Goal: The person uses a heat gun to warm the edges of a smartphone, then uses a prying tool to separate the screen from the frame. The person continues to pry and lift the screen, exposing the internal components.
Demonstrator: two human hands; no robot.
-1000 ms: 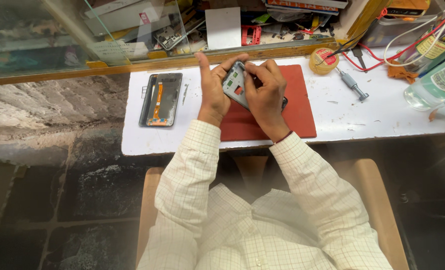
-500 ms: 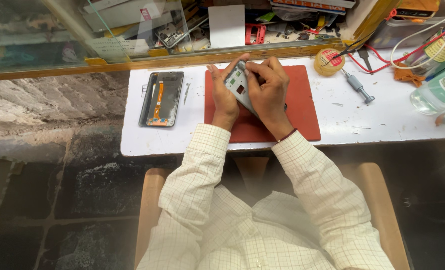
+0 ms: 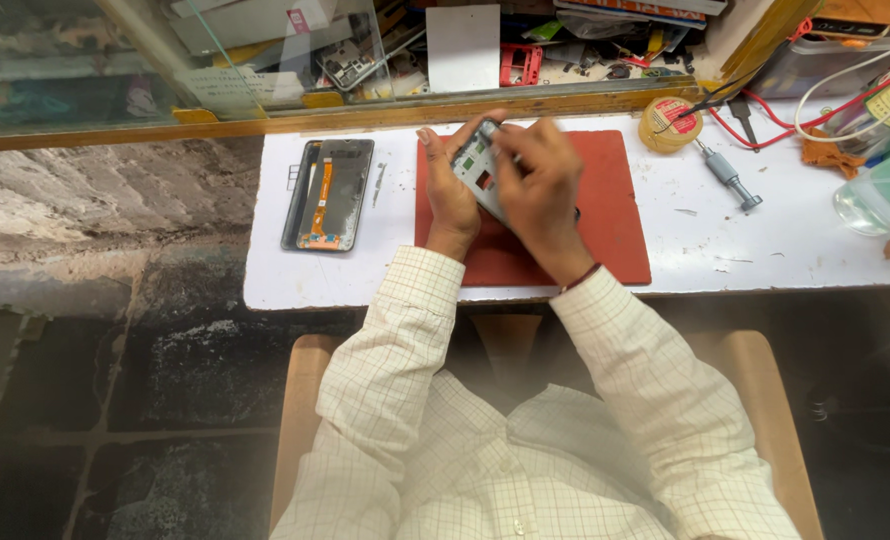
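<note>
An opened phone body (image 3: 477, 170) with its circuit board showing is tilted up above a red work mat (image 3: 605, 220). My left hand (image 3: 449, 195) grips its left side. My right hand (image 3: 540, 185) lies over its right part, fingertips pressed on the top edge, hiding much of it. A detached screen panel (image 3: 330, 195) with an orange flex cable lies flat on the white table (image 3: 685, 250), left of the mat. A thin pair of tweezers (image 3: 379, 183) rests beside the panel.
A round tin (image 3: 669, 123) and a grey screwdriver (image 3: 727, 175) sit right of the mat. Red and white wires (image 3: 815, 110) and a clear bottle (image 3: 880, 195) crowd the far right. A wooden ledge (image 3: 365, 115) with cluttered parts runs behind the table.
Both hands stay on the phone body; my right hand's fingers have shifted slightly along its top edge. The view has moved a little.
</note>
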